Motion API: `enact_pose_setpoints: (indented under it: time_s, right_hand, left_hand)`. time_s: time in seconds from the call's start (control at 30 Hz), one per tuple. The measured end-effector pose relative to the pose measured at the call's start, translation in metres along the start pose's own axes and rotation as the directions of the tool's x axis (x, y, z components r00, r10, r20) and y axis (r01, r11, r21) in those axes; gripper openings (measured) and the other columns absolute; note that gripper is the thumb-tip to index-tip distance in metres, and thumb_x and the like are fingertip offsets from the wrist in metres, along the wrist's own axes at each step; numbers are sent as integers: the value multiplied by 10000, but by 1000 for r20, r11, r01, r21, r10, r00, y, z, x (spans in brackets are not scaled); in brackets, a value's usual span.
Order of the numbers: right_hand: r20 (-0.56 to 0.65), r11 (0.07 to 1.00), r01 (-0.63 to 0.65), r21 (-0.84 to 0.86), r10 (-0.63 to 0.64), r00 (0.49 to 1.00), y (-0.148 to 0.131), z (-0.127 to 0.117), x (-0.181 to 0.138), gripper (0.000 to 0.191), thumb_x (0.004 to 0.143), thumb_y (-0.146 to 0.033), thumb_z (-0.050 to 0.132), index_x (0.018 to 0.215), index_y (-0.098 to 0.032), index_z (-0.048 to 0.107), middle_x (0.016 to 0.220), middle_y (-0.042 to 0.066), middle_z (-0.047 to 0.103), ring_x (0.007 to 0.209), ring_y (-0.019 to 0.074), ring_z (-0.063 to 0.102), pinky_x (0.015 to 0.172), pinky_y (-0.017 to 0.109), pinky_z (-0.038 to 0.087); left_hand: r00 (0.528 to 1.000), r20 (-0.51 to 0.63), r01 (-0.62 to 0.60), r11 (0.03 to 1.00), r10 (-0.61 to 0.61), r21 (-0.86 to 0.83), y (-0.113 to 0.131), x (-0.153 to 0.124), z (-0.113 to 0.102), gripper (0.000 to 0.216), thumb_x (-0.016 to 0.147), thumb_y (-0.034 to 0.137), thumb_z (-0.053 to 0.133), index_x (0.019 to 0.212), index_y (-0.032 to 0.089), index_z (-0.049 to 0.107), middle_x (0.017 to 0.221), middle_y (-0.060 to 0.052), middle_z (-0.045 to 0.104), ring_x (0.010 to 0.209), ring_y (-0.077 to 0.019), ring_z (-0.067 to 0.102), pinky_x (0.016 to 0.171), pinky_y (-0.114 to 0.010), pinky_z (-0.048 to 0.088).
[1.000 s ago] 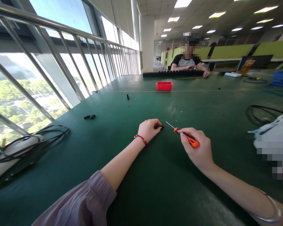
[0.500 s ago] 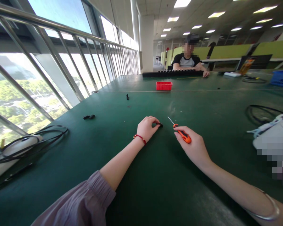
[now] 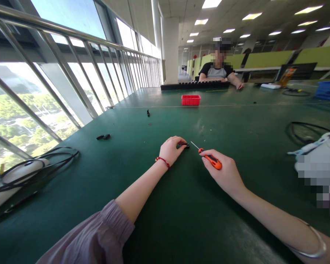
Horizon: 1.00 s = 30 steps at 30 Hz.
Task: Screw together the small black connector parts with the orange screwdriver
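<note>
On the green table [image 3: 165,190], my left hand [image 3: 171,149] pinches a small black part [image 3: 186,146] between thumb and fingers. The part is too small to tell its kind. My right hand [image 3: 225,170] grips an orange and black screwdriver [image 3: 213,161] by its handle. Its thin metal shaft points up and left, with the tip just above and to the right of the black part, apart from it. Similar small black pieces lie farther off: a pair [image 3: 103,137] to the left and one standing piece [image 3: 148,113] beyond my left hand.
A red bin [image 3: 190,100] stands farther back, before a long black slotted strip [image 3: 195,85] and a seated person [image 3: 217,69]. Cables and a white device [image 3: 27,170] lie at left by the railing. A blue basket [image 3: 328,90] and a pale bundle [image 3: 319,157] are at right.
My right hand has brought the screwdriver tip left and slightly down, closer to the black part. The long black strip at the back has shifted left. My left hand stays in place.
</note>
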State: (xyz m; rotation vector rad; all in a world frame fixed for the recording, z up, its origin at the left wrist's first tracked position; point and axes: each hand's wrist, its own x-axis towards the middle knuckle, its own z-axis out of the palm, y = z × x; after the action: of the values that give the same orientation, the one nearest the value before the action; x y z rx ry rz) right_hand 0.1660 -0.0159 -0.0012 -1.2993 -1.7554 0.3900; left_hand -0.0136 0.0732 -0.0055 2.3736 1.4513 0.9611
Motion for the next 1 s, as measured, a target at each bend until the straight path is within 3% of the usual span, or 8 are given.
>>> enact_pose_setpoints:
  time_s: [0.27, 0.43, 0.63, 1.0]
  right_hand:
    - [24, 999, 46, -4, -46, 999, -3, -2, -2, 174, 828, -283, 507, 867, -197, 653, 782, 28, 676, 635, 155, 589, 601, 284, 444]
    - [-1, 996, 81, -25, -81, 997, 3, 1, -1, 192, 850, -265, 499, 970, -205, 636, 893, 48, 641, 758, 169, 603, 707, 304, 469]
    - [-25, 993, 88, -82, -91, 996, 14, 5, 3, 226, 815, -259, 553, 1027, -221, 623, 882, 39, 572, 756, 169, 592, 698, 309, 482]
    - [45, 982, 68, -175, -61, 997, 17, 5, 3, 161, 817, -317, 589, 934, -242, 671, 816, 19, 573, 726, 166, 588, 663, 290, 465]
  left_hand:
    - [996, -82, 35, 996, -41, -81, -5, 2, 1, 112, 795, 185, 625, 899, 164, 662, 884, -32, 690, 827, -157, 630, 760, -281, 503]
    - [987, -63, -140, 986, 145, 87, 10, -7, -3, 154, 824, 200, 607, 973, 185, 637, 912, -30, 685, 884, -171, 605, 795, -294, 485]
    - [926, 19, -375, 912, 377, 167, 29, -29, -7, 195, 895, 234, 513, 1061, 183, 601, 933, -43, 689, 869, -169, 600, 772, -283, 488]
    - [921, -3, -387, 917, 389, 101, 32, -43, -14, 177, 897, 264, 520, 1021, 184, 618, 923, -37, 693, 874, -155, 612, 775, -263, 500]
